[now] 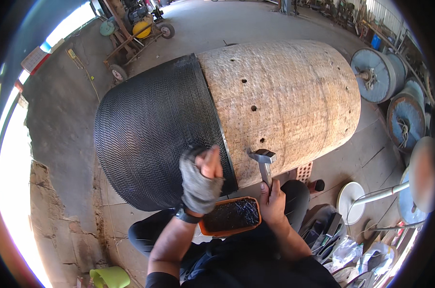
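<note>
A large barrel-shaped wooden roller [294, 91] lies across in front of me. Dark, finely ridged covering [150, 125] wraps its left part and ends at a straight edge. Over that covering, close to the edge, is my left hand [203, 175] in a grey fingerless glove. Its fingers are drawn together and somewhat blurred; whatever they may pinch is too small to make out. My right hand [273, 201] grips a hammer [265, 165] by its handle, the metal head raised near the bare wood. Between my knees stands an orange tub [209, 231] holding small dark pieces, perhaps nails.
Several dark holes dot the bare wood. Large metal spools [376, 72] line the right side. A white round disc [350, 201] and plastic bags [344, 252] lie near right. At far left stands a wheeled cart [131, 41]; a yellow-green bucket [109, 277] sits near left.
</note>
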### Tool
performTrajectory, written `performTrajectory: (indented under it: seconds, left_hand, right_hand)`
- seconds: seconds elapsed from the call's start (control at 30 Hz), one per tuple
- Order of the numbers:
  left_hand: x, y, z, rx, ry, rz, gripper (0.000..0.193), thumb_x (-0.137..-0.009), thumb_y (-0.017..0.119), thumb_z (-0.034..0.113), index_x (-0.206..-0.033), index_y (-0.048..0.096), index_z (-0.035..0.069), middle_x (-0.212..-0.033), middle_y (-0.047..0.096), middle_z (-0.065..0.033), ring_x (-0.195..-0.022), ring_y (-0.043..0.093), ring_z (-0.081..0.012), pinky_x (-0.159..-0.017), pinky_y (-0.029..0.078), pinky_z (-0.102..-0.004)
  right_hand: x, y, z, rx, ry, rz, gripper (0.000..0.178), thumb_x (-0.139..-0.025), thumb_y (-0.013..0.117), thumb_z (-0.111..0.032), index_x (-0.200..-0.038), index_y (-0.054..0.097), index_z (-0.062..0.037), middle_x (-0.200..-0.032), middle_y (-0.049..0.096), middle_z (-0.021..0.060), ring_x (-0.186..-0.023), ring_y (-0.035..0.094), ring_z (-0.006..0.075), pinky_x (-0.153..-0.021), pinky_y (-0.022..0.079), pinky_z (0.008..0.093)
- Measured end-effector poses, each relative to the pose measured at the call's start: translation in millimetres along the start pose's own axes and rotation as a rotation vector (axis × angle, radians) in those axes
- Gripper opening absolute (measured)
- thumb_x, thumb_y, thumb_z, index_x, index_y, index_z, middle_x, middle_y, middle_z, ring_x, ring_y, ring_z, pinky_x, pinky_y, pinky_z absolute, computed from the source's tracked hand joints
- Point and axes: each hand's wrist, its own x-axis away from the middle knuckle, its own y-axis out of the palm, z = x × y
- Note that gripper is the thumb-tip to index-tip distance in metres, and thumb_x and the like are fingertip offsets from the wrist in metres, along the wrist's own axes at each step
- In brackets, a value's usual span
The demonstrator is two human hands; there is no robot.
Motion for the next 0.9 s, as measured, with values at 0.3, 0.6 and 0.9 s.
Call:
performTrajectory:
  seconds: [0.3,0.6,0.9]
  left_hand:
    - [7.1,16.3,17.4,0.152,-0.083,-0.168,0.061,-0.085,0.063,-0.001,-0.142,0.046,0.008,-0.078,0.058,-0.0032,-0.065,0.059,-0.0183,-0.065,0.048,-0.0370]
    - [3.1,11.7,21.9,0.164,-0.264,-0.281,0.065,-0.078,0.066,-0.001,-0.141,0.047,0.007,-0.084,0.061,-0.0030,-0.074,0.057,-0.0222,-0.078,0.046,-0.0415]
    - [14.7,35.8,24.5,0.107,-0.298,-0.243,0.084,-0.070,0.072,-0.002,-0.146,0.038,0.005,-0.095,0.061,-0.0059,-0.089,0.057,-0.0258,-0.087,0.042,-0.0457]
  right_hand:
    - [1.0,-11.1,-9.2,-0.055,-0.092,0.001,0.029,-0.097,0.064,-0.016,-0.118,0.051,0.0003,-0.075,0.065,0.0238,-0.066,0.066,0.0450,-0.056,0.052,0.0498]
    - [-1.5,-10.2,-22.7,-0.113,-0.093,-0.065,0.033,-0.097,0.063,-0.014,-0.123,0.050,0.0011,-0.078,0.067,0.0229,-0.069,0.068,0.0431,-0.059,0.054,0.0481]
    - [-7.4,-17.7,-34.9,0.018,-0.135,-0.133,0.025,-0.096,0.064,-0.013,-0.112,0.052,0.0021,-0.075,0.064,0.0212,-0.063,0.066,0.0412,-0.057,0.053,0.0474]
